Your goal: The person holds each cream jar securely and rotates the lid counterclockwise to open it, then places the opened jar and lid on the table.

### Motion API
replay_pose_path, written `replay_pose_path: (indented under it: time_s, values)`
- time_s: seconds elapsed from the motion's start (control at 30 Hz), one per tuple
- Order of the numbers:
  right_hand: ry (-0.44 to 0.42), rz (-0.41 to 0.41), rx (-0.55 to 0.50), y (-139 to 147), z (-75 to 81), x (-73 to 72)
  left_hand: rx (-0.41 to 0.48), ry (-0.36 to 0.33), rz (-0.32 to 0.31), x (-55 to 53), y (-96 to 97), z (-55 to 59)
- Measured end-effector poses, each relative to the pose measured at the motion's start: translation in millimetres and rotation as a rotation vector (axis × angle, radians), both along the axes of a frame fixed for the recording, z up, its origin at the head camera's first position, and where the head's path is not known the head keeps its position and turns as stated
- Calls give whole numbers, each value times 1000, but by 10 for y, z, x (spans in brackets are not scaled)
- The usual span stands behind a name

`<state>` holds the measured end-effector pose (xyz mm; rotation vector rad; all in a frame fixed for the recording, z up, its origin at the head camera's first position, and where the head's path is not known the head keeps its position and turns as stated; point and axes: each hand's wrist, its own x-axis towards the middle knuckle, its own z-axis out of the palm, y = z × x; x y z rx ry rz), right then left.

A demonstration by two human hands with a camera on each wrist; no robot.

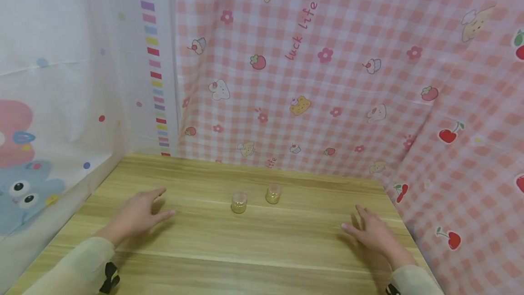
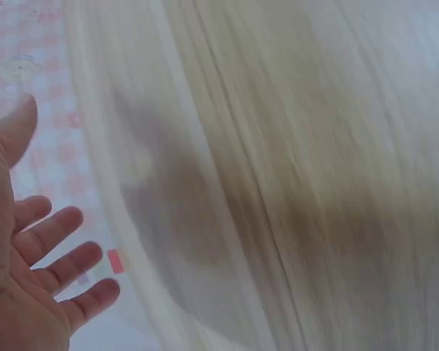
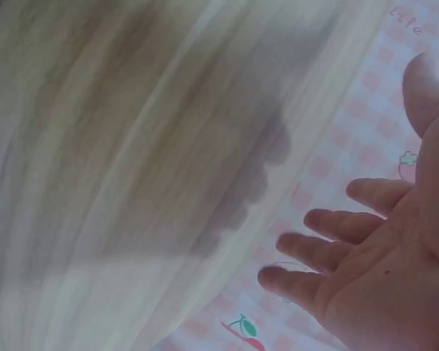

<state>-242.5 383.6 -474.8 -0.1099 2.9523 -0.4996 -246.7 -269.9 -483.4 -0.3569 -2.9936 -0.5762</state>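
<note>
Two small, round golden jars with pinkish tops stand close together on the wooden table: a left jar (image 1: 239, 203) and, slightly farther back, a right jar (image 1: 273, 194). Well to their left is my left hand (image 1: 137, 214), above the table with thumb and fingers spread apart and nothing held. On the other side, my right hand (image 1: 374, 231) hovers near the table's right edge, also holding nothing. Both wrist views show relaxed, loosely extended fingers, the left hand (image 2: 29, 270) and the right hand (image 3: 380, 256) casting shadows on the wood. Neither jar appears in the wrist views.
The wood-grain table (image 1: 245, 249) reaches back to a pink checked curtain (image 1: 311, 81) printed with cupcakes and strawberries. A white cloth (image 1: 61, 58) with cartoon figures hangs at the left. More checked cloth with cherries (image 1: 471, 185) borders the right edge.
</note>
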Motion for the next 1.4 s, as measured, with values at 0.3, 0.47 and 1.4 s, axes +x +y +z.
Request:
replay_pose_path:
  time_s: [0.3,0.47,1.4]
  values:
    - [27,-12,-62,-55,88,3,173,-44,-51,-8,138,82]
    - [22,1,-119,-131,128,33,247,-87,-72,28,228,157]
    - [51,54,-272,-656,104,173,197,-33,-121,73,901,98]
